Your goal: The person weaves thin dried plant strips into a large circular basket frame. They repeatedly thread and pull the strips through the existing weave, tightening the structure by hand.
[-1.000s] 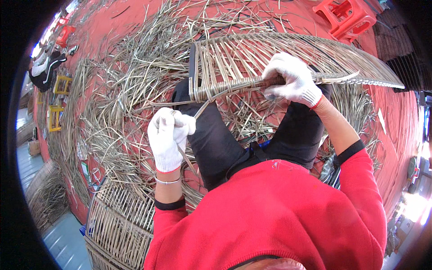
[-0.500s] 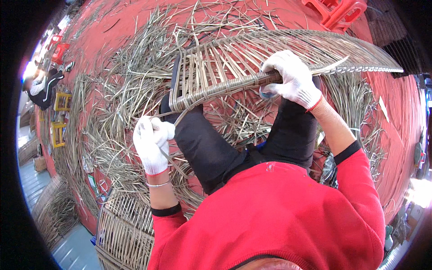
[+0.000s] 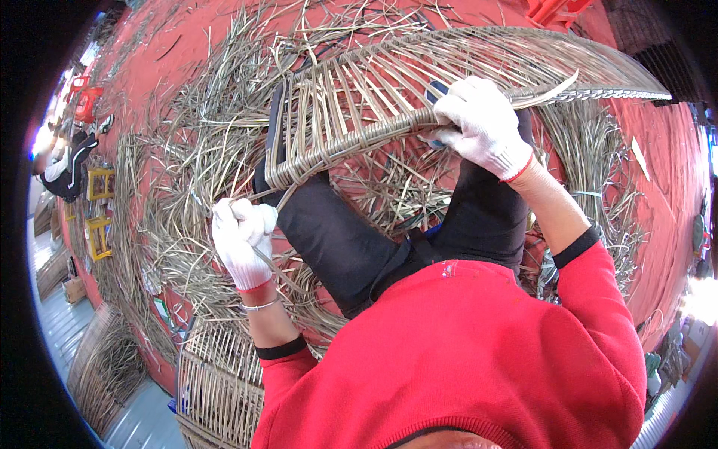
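Observation:
A half-woven wicker frame [image 3: 351, 112] rests across my black-trousered knees, its pale spokes fanning out to the right. My right hand [image 3: 482, 123], in a white glove, grips the frame's woven lower rim. My left hand [image 3: 241, 239], also gloved in white, is closed on a thin cane strand [image 3: 273, 196] that runs up to the frame's left corner. Loose cane strips lie all around on the red floor [image 3: 187, 60].
A finished wicker panel [image 3: 217, 374] stands at the lower left, with another bundle of cane [image 3: 105, 359] beside it. Yellow frames [image 3: 99, 209] and a seated person [image 3: 63, 161] are at the far left. A red plastic stool [image 3: 550, 9] sits at the top right.
My left hand has pulled the strand down and to the left, away from the frame. My right hand has kept its grip on the rim while the view shifted.

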Demonstrator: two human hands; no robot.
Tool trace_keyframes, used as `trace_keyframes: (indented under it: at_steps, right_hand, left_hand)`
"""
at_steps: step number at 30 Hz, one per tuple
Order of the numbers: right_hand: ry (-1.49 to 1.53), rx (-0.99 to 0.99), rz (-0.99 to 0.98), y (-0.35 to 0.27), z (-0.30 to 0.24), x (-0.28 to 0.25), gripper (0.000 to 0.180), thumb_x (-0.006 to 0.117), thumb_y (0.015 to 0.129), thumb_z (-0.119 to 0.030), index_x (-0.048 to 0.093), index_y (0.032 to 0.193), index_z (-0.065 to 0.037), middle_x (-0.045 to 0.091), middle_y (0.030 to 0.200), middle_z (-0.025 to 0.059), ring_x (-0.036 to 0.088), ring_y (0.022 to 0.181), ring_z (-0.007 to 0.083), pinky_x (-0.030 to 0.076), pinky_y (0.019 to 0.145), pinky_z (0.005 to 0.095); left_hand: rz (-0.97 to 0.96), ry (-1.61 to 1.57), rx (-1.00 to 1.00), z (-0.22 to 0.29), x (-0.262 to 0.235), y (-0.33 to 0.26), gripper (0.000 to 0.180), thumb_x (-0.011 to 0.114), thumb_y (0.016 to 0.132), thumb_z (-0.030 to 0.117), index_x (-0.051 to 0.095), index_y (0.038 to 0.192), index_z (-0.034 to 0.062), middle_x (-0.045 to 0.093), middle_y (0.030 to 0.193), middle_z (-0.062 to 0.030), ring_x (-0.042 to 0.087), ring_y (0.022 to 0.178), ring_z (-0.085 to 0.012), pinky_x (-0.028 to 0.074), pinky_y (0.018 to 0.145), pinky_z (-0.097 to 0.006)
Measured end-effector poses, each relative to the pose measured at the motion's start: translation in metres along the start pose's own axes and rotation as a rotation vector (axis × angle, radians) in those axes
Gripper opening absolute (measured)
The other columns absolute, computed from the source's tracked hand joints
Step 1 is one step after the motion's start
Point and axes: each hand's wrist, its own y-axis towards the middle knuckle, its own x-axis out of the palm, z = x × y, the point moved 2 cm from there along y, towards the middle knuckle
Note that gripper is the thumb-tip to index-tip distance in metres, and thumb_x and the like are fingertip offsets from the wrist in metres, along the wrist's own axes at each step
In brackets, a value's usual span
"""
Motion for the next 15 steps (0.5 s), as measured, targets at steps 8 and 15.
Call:
trace_keyframes:
  at_steps: [8,15]
  right_hand:
    - [-0.008,0.232,-0.010,-0.018,0.033,-0.021,0.045,0.088,0.067,-0.024,0.064,0.104,-0.013,0.063,0.102,0.0058,0.060,0.103,0.0309,0.050,0.092,0.0432]
    - [-0.090,-0.032,0.196,-0.031,0.027,-0.012,0.033,0.083,0.069,-0.017,0.066,0.097,-0.016,0.064,0.095,0.0026,0.064,0.099,0.0273,0.050,0.090,0.0408]
  left_hand:
    - [0.033,-0.006,-0.005,-0.002,-0.004,-0.004,0.039,0.043,0.113,0.034,0.043,0.081,0.0130,0.034,0.061,0.0061,0.027,0.047,-0.0067,0.034,0.057,-0.031]
    - [0.147,-0.073,-0.049,-0.006,-0.011,-0.003,0.047,0.039,0.114,0.042,0.048,0.077,0.0147,0.030,0.055,0.0075,0.026,0.045,-0.0082,0.032,0.055,-0.030]
